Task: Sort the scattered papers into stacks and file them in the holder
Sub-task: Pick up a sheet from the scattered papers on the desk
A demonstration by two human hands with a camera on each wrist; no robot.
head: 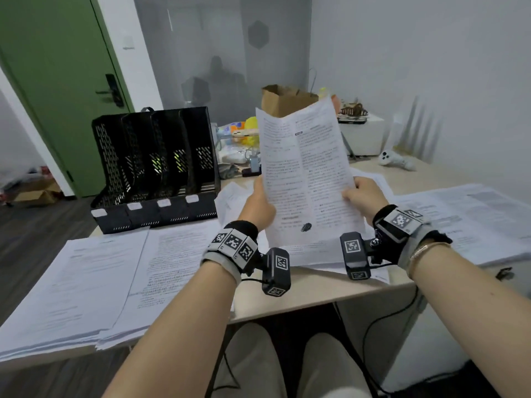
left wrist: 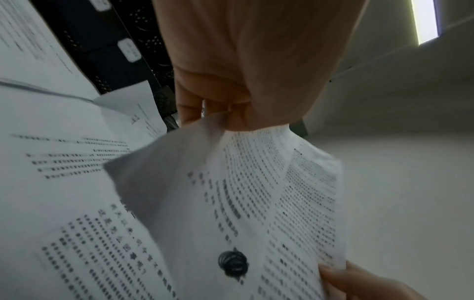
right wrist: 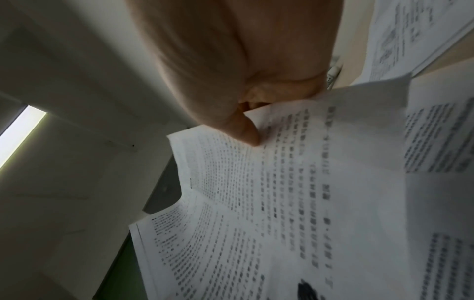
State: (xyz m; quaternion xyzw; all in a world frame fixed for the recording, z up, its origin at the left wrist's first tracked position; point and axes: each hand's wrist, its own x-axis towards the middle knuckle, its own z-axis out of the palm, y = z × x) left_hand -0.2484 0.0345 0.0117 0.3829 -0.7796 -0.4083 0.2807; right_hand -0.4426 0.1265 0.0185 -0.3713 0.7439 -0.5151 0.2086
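Both hands hold up a printed two-column sheet [head: 307, 173] with a black scribble near its lower edge, tilted upright over the desk. My left hand [head: 260, 206] grips its left edge, and my right hand [head: 360, 196] pinches its right edge with the thumb on the printed face. In the left wrist view the sheet [left wrist: 256, 192] hangs below the left hand [left wrist: 218, 113]. In the right wrist view the right hand's thumb presses on the sheet [right wrist: 295, 182]. The black mesh file holder [head: 155, 168] with several slots stands at the back left. Paper stacks [head: 86, 285] lie near the front left.
More printed papers [head: 474, 219] lie spread at the right of the desk [head: 316, 294], and some under the held sheet. A brown paper bag [head: 284, 101], a white box [head: 365, 133], a white controller [head: 398, 162] and small clutter sit at the back. A green door [head: 57, 81] is behind on the left.
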